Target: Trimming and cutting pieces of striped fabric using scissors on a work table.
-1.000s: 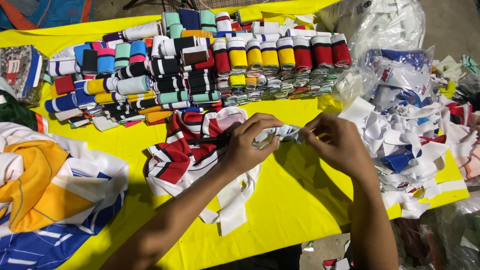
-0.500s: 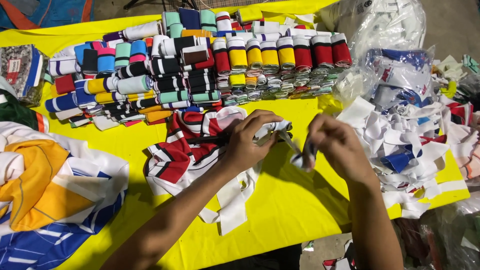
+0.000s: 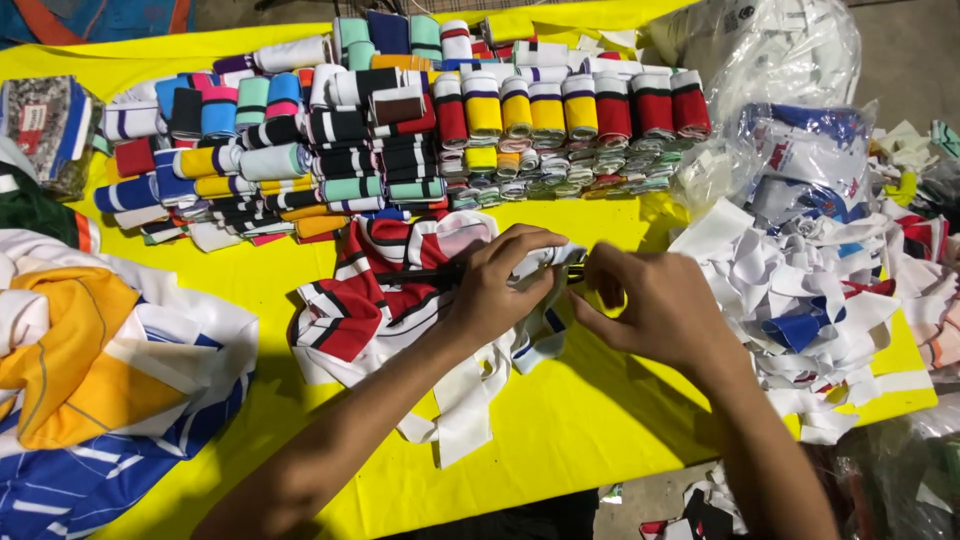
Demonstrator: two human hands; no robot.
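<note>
At the far left edge lies a heap of orange, white and blue printed fabric on the yellow table cover. In the upper left corner sits a flat patterned packet, grey with a red patch. Across the top run rows of rolled striped knit collar bands in many colours. At centre the left hand curls tight around a bunched red, white and black striped cloth piece, with a dark thin tool, perhaps scissors, under its fingers. Just right, the right hand pinches the cloth's white end. Further right spreads a pile of white fabric scraps, beneath clear plastic bags in the upper right.
</note>
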